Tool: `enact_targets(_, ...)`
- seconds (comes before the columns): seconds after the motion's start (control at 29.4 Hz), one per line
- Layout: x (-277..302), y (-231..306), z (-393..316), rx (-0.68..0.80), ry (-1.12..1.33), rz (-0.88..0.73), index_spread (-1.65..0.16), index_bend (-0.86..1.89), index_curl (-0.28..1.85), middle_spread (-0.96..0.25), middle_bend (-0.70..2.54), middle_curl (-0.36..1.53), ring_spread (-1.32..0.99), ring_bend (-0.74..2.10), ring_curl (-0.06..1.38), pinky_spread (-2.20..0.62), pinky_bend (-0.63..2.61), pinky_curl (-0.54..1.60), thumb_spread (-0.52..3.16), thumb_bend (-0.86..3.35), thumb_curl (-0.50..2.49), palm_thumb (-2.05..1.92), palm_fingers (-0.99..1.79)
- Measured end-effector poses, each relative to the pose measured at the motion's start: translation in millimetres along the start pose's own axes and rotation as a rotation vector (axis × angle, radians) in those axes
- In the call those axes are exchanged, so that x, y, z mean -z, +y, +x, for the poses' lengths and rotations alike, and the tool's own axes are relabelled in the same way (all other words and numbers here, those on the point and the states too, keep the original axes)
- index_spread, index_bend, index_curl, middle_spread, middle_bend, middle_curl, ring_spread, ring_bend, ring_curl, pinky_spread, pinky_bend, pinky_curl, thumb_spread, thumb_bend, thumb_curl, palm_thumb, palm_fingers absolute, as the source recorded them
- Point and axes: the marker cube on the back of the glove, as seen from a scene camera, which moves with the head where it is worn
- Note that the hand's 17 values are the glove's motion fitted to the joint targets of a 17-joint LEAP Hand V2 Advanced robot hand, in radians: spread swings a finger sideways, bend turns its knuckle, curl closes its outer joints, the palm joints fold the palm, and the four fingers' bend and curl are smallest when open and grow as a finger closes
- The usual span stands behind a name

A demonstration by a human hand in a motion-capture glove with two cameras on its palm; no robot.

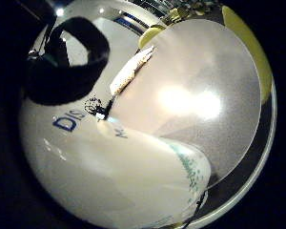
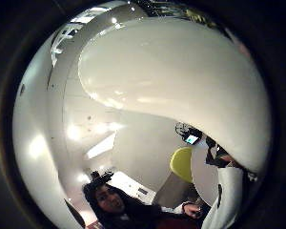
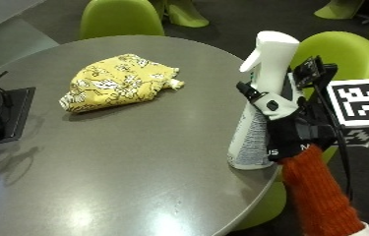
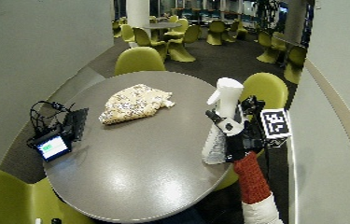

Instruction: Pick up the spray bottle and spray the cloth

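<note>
The gloved right hand (image 3: 288, 129) is wrapped around the neck of the spray bottle (image 3: 257, 127), which stands at the table (image 3: 138, 162) edge, well apart from the cloth (image 3: 120, 82). The lift should go straight up, with the nozzle then turned toward the cloth before squeezing

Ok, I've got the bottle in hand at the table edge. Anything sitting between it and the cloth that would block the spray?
Nothing visible does. The gloved right hand grips the spray bottle, which stands at the table edge. Only bare tabletop lies between it and the yellow floral cloth. The black device with cables sits at the far edge, off that line.
</note>
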Motion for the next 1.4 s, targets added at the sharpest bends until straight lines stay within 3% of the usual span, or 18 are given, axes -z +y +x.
enact_targets(0.27, 7, -11, 4, -0.033, 0.041, 0.029, -0.18, 0.14, 0.33, -0.04, 0.38, 0.47, -0.12, 0.49, 0.44, -0.07, 0.27, 0.38, 0.80, -0.01, 0.55, 1.12, 1.02)
enact_targets(0.55, 12, -49, -4, -0.072, 0.283, 0.019, -0.17, 0.13, 0.33, -0.04, 0.36, 0.48, -0.12, 0.47, 0.45, -0.09, 0.25, 0.40, 0.80, -0.02, 0.56, 1.13, 1.02)
enact_targets(0.92, -14, -103, -18, -0.069, 0.866, -0.037, -0.16, 0.13, 0.34, -0.05, 0.34, 0.50, -0.12, 0.46, 0.46, -0.09, 0.23, 0.41, 0.80, -0.02, 0.57, 1.14, 1.03)
enact_targets(1.4, -37, -125, 5, -0.072, 1.600, -0.203, -0.15, 0.15, 0.36, -0.04, 0.32, 0.51, -0.12, 0.43, 0.47, -0.09, 0.18, 0.42, 0.74, -0.02, 0.59, 1.16, 1.06)
